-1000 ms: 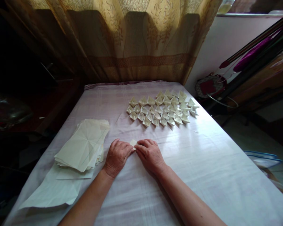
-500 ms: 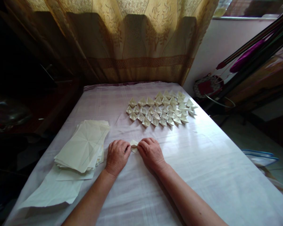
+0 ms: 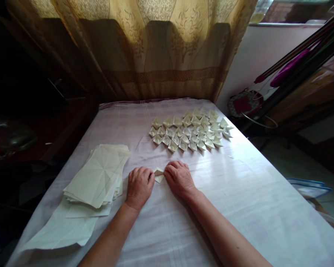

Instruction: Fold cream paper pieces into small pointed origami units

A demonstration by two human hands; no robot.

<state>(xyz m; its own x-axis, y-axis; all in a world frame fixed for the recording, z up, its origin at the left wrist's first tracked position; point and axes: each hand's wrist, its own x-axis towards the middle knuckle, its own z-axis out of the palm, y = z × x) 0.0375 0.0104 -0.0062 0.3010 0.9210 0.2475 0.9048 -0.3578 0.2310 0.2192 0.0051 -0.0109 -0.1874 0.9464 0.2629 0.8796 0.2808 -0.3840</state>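
Note:
A small folded paper boat (image 3: pixel 159 176) lies between my two hands, low over the cloth, with its middle opened out. My left hand (image 3: pixel 140 185) pinches its left end, fingers curled and thumb tucked in. At its right end my right hand (image 3: pixel 179 178) grips the other tip, fingers closed. The fingertips are partly hidden behind the knuckles. Beyond the hands stand several finished paper boats (image 3: pixel 183 141) of the same pale paper, set in rough rows. To the left of my left hand sits a stack of creased paper sheets (image 3: pixel 100 174).
A pale checked cloth covers the table (image 3: pixel 225 222). One larger sheet (image 3: pixel 58 230) sticks out under the stack near the left edge. A gold curtain (image 3: pixel 161 48) hangs behind the table. Bags and a dark slanted frame stand at the right, dark furniture at the left.
The ends of the folded paper are slightly farther apart, and its middle shows more open. My right hand has shifted a little to the right. The view has tilted slightly.

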